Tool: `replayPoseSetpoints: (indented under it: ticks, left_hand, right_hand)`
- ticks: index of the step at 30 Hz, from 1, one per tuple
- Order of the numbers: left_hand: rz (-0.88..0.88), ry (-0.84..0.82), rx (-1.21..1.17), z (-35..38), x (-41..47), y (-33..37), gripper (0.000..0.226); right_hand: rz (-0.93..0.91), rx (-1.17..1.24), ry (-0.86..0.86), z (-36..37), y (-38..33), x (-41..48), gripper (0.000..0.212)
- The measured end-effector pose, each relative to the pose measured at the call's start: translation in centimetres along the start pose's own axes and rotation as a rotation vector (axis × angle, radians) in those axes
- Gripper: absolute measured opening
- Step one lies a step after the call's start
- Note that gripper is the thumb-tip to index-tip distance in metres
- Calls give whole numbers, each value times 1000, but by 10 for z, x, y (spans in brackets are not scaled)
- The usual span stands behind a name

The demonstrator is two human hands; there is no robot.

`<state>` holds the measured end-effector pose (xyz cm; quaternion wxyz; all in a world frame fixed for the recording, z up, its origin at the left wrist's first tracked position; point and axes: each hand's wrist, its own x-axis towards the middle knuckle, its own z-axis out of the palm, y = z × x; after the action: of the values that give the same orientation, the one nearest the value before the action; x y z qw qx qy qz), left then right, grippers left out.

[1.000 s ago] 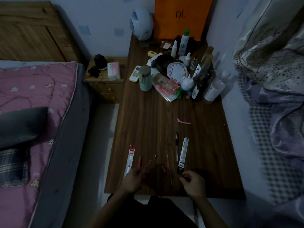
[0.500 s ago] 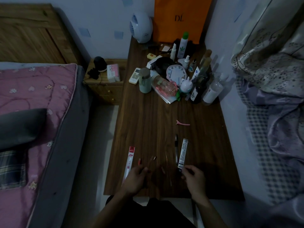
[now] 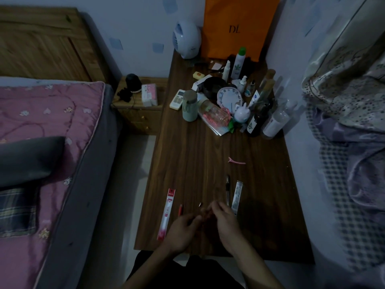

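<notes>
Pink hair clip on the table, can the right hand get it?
Probably yes. The pink hair clip lies alone on the table ahead of the right hand; only a black pen lies flat between. That hand looks busy with a thin pen part, though.

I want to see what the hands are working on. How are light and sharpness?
Head view: dim, bluish light; left hand and right hand are soft and dark, so anything between them is unclear; the wide angle bends lines near the borders.

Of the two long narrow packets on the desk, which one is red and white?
The red and white packet lies left of the left hand; the grey packet lies beside the black pen, by the right hand.
</notes>
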<state>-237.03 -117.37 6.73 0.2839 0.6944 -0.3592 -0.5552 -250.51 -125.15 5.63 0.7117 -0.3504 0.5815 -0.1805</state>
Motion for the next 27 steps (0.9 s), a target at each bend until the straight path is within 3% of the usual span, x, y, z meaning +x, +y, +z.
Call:
replayPoseSetpoints:
  ticks: [4, 8, 12, 15, 21, 27]
  left_hand:
    - [-63, 141, 195, -9, 15, -26, 21]
    - [-132, 299, 439, -14, 31, -49, 25]
    - [-151, 318, 518, -11, 38, -54, 41]
    - [-156, 312, 532, -9, 41, -55, 41]
    - [-204, 279, 521, -13, 42, -49, 16]
    - [-25, 183, 216, -10, 24, -23, 17]
  right_hand:
    - [30, 335, 129, -11, -11, 7, 32]
    - [99, 338, 193, -16, -18, 8, 33]
    - [114, 399, 171, -17, -24, 5, 37]
    - [67, 420, 130, -16, -26, 3, 37]
    - [44, 448, 142, -17, -30, 3, 33]
    - [69, 642, 103, -15, -45, -4, 31]
